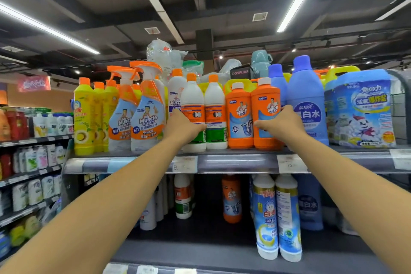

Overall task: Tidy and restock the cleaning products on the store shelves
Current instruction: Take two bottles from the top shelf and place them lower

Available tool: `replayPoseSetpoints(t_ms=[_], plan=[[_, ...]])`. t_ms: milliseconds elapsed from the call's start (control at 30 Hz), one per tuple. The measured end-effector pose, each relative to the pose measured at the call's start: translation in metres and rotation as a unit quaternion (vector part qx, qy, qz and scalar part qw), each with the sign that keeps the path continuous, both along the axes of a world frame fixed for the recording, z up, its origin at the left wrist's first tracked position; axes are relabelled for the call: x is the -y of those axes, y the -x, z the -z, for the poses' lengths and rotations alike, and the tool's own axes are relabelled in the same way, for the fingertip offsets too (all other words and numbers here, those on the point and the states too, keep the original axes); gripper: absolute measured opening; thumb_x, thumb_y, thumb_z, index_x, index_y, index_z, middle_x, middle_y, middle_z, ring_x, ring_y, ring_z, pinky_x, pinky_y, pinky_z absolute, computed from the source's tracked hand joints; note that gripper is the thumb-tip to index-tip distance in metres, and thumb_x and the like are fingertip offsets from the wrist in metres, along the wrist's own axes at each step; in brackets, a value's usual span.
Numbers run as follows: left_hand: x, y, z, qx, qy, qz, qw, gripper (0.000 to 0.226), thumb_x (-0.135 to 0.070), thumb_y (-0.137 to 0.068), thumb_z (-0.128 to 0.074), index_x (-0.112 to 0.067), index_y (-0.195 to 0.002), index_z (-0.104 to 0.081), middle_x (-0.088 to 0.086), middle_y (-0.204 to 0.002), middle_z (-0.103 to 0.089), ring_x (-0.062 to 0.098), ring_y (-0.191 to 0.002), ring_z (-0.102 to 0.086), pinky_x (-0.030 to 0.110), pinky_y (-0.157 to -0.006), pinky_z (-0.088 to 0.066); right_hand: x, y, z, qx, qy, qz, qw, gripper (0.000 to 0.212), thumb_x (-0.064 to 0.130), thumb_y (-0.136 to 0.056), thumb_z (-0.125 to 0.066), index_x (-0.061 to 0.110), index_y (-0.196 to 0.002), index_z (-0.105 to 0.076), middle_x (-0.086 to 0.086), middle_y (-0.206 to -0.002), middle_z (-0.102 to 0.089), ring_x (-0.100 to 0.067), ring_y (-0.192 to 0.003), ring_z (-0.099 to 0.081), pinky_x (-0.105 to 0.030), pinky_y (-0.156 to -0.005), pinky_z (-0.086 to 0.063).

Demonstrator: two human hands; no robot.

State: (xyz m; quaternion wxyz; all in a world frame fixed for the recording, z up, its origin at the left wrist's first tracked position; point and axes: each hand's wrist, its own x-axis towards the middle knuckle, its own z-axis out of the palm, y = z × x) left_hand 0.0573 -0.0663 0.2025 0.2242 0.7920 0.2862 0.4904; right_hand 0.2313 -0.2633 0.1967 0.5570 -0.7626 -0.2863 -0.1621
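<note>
top shelf [233,163] | white bottle [193,104] upright, gripped by left hand [184,127] | orange bottle [265,104] upright, gripped by right hand [283,124] | both straight ahead, equally near

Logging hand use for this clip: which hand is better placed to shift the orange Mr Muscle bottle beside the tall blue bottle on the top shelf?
Right. The right hand curls round that orange bottle; the left hand grips a white bottle further left.

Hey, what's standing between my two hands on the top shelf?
In the head view, the left hand grips a white bottle, the right hand an orange bottle; between them stand a second white bottle and a second orange bottle.
</note>
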Motion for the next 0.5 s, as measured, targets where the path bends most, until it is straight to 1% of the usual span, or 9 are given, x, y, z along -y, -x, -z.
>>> replayPoseSetpoints(t_ms=[67,133,200,233,300,367,400,467,500], plan=[[-0.001,-0.002,-0.001,-0.004,0.003,-0.010,1.000,0.063,-0.046,-0.063,-0.085,-0.023,-0.112,-0.054,-0.004,-0.097,-0.062,0.018,-0.088,-0.061,0.031,-0.073,-0.048,-0.002,-0.004,-0.001,-0.006,0.005,-0.002,1.000,0.079,0.047,-0.065,-0.084,0.010,-0.122,-0.043,-0.010,-0.118,-0.057,-0.022,-0.094,-0.051,-0.036,-0.072,-0.046],[-0.001,-0.004,-0.003,-0.004,0.014,-0.007,1.000,0.063,-0.045,-0.062,-0.087,-0.023,-0.110,-0.054,-0.006,-0.093,-0.061,0.015,-0.083,-0.059,0.030,-0.069,-0.048,-0.003,-0.007,-0.003,-0.011,0.008,-0.007,1.000,0.080,0.050,-0.063,-0.084,0.012,-0.122,-0.046,-0.008,-0.115,-0.059,-0.022,-0.093,-0.054,-0.035,-0.071,-0.047],[0.001,-0.005,-0.005,-0.001,0.031,0.005,1.000,0.055,-0.042,-0.061,-0.090,-0.024,-0.100,-0.055,-0.008,-0.084,-0.059,0.010,-0.072,-0.056,0.025,-0.060,-0.045,-0.003,-0.009,-0.004,-0.014,0.009,-0.007,1.000,0.081,0.053,-0.061,-0.084,0.013,-0.122,-0.049,-0.006,-0.112,-0.061,-0.020,-0.089,-0.055,-0.033,-0.068,-0.047],[0.000,-0.006,-0.006,0.001,0.045,0.012,0.999,0.051,-0.040,-0.062,-0.090,-0.024,-0.095,-0.055,-0.007,-0.082,-0.060,0.009,-0.071,-0.056,0.025,-0.058,-0.044,-0.004,-0.010,-0.004,-0.013,0.011,-0.007,1.000,0.080,0.054,-0.061,-0.084,0.014,-0.121,-0.050,-0.005,-0.111,-0.061,-0.020,-0.088,-0.055,-0.032,-0.065,-0.046],[0.001,-0.006,-0.006,0.008,0.075,0.024,0.997,0.045,-0.036,-0.063,-0.091,-0.023,-0.090,-0.057,-0.002,-0.088,-0.065,0.013,-0.076,-0.060,0.028,-0.063,-0.049,-0.005,-0.011,-0.005,-0.007,0.020,-0.002,1.000,0.078,0.056,-0.060,-0.083,0.015,-0.118,-0.053,-0.005,-0.108,-0.063,-0.018,-0.083,-0.054,-0.027,-0.057,-0.042],[0.004,-0.005,-0.004,0.020,0.086,0.024,0.996,0.043,-0.032,-0.064,-0.090,-0.021,-0.092,-0.060,0.002,-0.094,-0.069,0.018,-0.083,-0.064,0.034,-0.073,-0.055,-0.007,-0.010,-0.005,0.001,0.023,0.007,1.000,0.072,0.056,-0.060,-0.082,0.015,-0.114,-0.057,-0.004,-0.104,-0.065,-0.016,-0.077,-0.054,-0.023,-0.050,-0.037],[0.005,-0.005,-0.003,0.030,0.084,0.020,0.996,0.043,-0.032,-0.064,-0.090,-0.021,-0.094,-0.060,0.003,-0.097,-0.070,0.019,-0.085,-0.064,0.037,-0.076,-0.056,-0.007,-0.009,-0.005,0.005,0.021,0.010,1.000,0.069,0.055,-0.061,-0.082,0.015,-0.111,-0.058,-0.004,-0.103,-0.066,-0.016,-0.075,-0.054,-0.023,-0.049,-0.037],[0.011,-0.005,0.000,0.055,0.070,0.007,0.996,0.045,-0.031,-0.063,-0.090,-0.021,-0.097,-0.061,0.005,-0.102,-0.071,0.020,-0.088,-0.065,0.037,-0.079,-0.055,-0.009,-0.007,-0.001,0.014,0.002,0.018,1.000,0.065,0.052,-0.061,-0.083,0.013,-0.107,-0.058,-0.005,-0.101,-0.067,-0.017,-0.077,-0.056,-0.026,-0.056,-0.044],[0.015,-0.003,0.001,0.071,0.063,0.007,0.995,0.051,-0.031,-0.062,-0.090,-0.020,-0.102,-0.061,0.005,-0.106,-0.071,0.021,-0.092,-0.065,0.038,-0.082,-0.055,-0.007,-0.004,0.001,0.028,-0.015,0.025,0.999,0.064,0.050,-0.060,-0.084,0.012,-0.104,-0.055,-0.006,-0.101,-0.066,-0.018,-0.078,-0.057,-0.028,-0.060,-0.046]])
